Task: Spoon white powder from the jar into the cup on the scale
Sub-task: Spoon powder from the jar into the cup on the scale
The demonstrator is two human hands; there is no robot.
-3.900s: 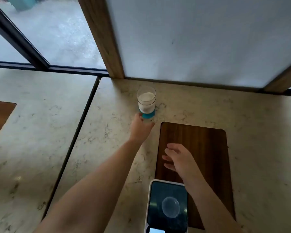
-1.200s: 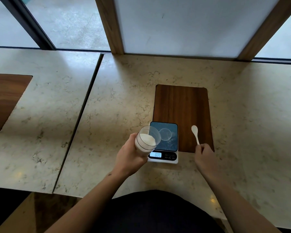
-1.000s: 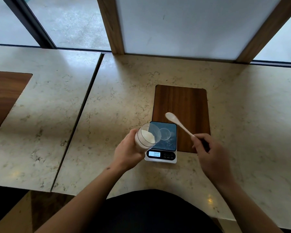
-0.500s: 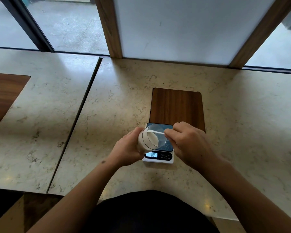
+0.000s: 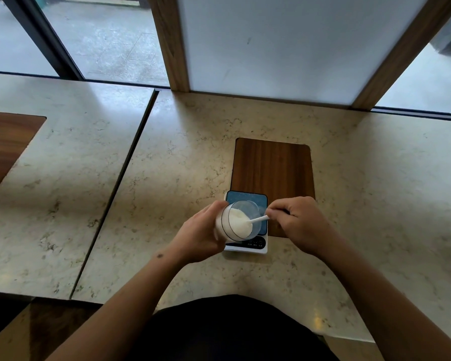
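My left hand [image 5: 201,235] grips a clear glass jar [image 5: 236,222] half full of white powder, tilted with its mouth toward the right, just above the scale. My right hand [image 5: 297,222] pinches the handle of a white plastic spoon [image 5: 258,219], whose bowl is dug into the powder inside the jar. Under the jar lies a small digital scale [image 5: 261,246] with a blue glass top and a white front edge; the jar covers most of its display. The cup on the scale is hidden behind the jar and I cannot make it out.
The scale's far end rests on a dark wooden inlay [image 5: 272,168] set in the marble counter [image 5: 167,178]. A black seam [image 5: 120,183] splits the counter on the left. A white panel with wooden posts [image 5: 169,43] and windows stand behind.
My right hand has drawn back to the right, so the spoon's handle now shows leaving the jar mouth. The jar sits lower over the scale display, still tilted.
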